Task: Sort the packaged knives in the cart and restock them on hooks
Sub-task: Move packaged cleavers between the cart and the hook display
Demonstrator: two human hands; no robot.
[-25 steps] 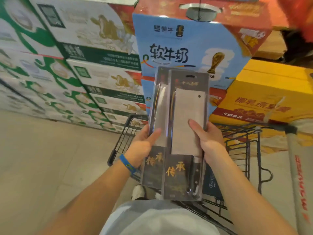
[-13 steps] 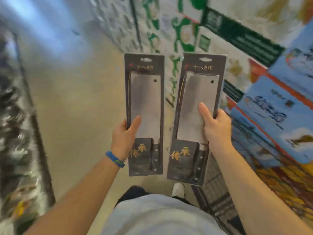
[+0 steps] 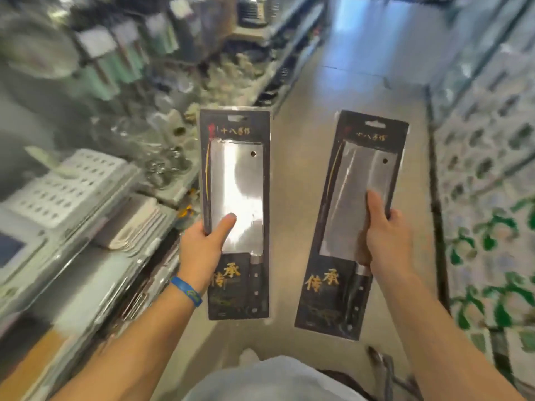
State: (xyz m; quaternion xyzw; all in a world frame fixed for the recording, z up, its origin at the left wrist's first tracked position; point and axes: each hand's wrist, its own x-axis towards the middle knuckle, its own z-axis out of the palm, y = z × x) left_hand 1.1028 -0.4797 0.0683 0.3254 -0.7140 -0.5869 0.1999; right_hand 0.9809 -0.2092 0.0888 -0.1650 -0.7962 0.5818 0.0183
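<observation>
Left hand (image 3: 202,247) grips one packaged cleaver (image 3: 236,198), right hand (image 3: 386,241) another (image 3: 359,209), held apart over aisle floor (image 3: 301,175)

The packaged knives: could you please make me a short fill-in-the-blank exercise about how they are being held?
1. The left hand and right hand each hold ___ packaged knife.
2. The blue wristband sits on the ___ wrist.
3. The right pack tilts; the left pack stands nearly ___.
Missing words: one; left; upright.

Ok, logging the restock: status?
Left hand grips left pack. Right hand grips right pack. Packs apart, neither hung. Shelves left, blurred.
</observation>
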